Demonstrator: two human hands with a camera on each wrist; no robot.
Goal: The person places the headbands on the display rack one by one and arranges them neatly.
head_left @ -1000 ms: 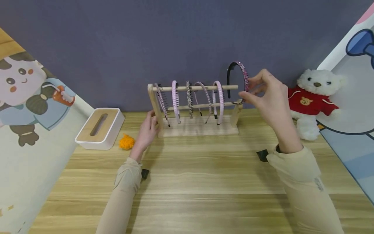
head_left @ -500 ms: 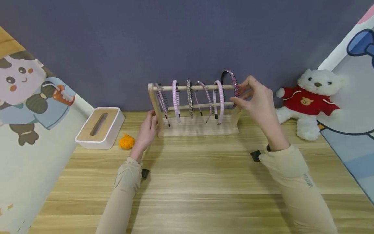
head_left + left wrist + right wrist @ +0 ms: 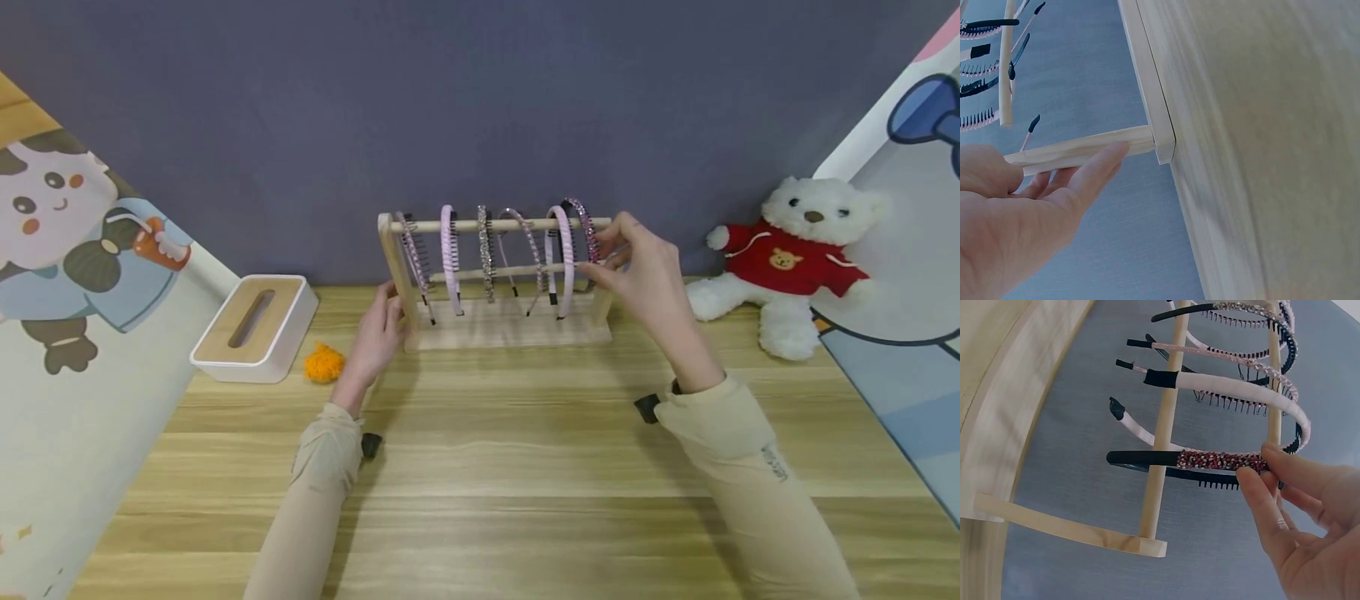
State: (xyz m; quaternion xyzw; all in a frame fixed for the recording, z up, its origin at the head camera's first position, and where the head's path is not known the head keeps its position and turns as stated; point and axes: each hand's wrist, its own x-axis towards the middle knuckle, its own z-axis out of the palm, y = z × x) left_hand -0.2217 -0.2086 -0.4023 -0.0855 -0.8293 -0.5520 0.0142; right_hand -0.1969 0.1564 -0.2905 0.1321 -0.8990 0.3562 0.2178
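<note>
A wooden headband rack (image 3: pixel 510 335) stands against the dark back wall, several headbands hanging over its two rods. My left hand (image 3: pixel 372 335) grips its left upright; in the left wrist view the thumb lies on one side of that post (image 3: pixel 1094 145) and the fingers on the other. At the right end, my right hand (image 3: pixel 647 271) pinches a headband with dark pink rhinestones (image 3: pixel 1210 460) between thumb and fingers. This headband sits over the rods, its black end reaching past one of them. Beside it hangs a pale pink wrapped headband (image 3: pixel 564 250), close but with its far part hidden.
A white tissue box with a wooden lid (image 3: pixel 288 333) stands on the left, an orange fuzzy ball (image 3: pixel 324 364) beside it. On the right sits a white teddy bear (image 3: pixel 813 204) in a red top. Wood-grain tabletop (image 3: pixel 510 483) stretches in front.
My right hand has brought the rhinestone headband leftward and down, from beyond the rods' right end to over them beside the pale pink one. The left hand stays on the upright.
</note>
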